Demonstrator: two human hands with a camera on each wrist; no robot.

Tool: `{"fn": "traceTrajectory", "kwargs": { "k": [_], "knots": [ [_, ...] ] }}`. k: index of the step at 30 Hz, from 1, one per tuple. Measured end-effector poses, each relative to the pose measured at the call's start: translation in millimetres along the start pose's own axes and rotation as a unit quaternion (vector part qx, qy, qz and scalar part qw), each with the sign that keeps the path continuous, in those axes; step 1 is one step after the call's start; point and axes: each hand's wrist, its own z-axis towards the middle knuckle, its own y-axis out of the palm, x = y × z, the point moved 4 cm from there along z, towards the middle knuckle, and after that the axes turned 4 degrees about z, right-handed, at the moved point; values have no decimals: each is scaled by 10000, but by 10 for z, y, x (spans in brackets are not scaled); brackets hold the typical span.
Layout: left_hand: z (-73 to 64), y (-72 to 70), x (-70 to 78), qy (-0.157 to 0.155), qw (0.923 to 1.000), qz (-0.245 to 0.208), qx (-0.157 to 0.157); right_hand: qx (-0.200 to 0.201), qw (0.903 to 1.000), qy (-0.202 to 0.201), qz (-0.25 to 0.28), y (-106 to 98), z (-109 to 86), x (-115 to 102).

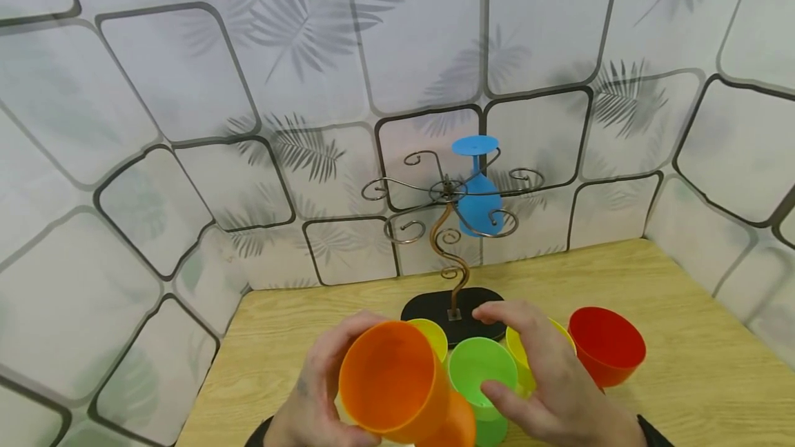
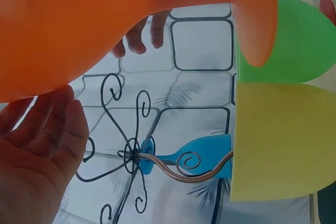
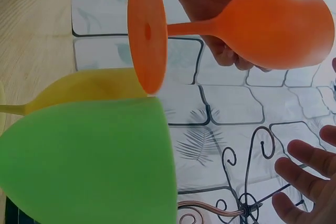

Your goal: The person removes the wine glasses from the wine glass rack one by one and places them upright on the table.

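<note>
My left hand (image 1: 317, 385) grips an orange plastic wine glass (image 1: 390, 381) by its bowl, the mouth tipped up towards the head camera. In the right wrist view the orange glass (image 3: 278, 27) lies sideways in the air, its stem and round foot pointing away from the fingers. My right hand (image 1: 549, 385) is held apart from that glass, thumb and fingers spread and nothing between them. Beyond the hands stands a scrolled metal glass rack (image 1: 448, 190). A blue wine glass (image 1: 481, 205) hangs upside down from one of its arms.
A green glass (image 1: 481, 364) stands between the hands, with a yellow glass (image 1: 433, 334) to its left. Another yellow glass (image 1: 517, 350) is partly behind my right hand. A red glass (image 1: 605, 343) is further right. The rack's black base (image 1: 417, 308) rests on the wooden table (image 1: 279, 323).
</note>
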Motion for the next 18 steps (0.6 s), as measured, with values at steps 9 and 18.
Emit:
{"fn": "traceTrajectory", "kwargs": {
  "k": [9, 18],
  "knots": [
    [-50, 22, -7, -245, 9994, -158, -160, 59, 9996, -20, -288, -13, 35, -37],
    [-334, 37, -134, -1645, 9862, 145, -139, 83, 9992, 54, -386, -37, -1, -23]
  ]
}}
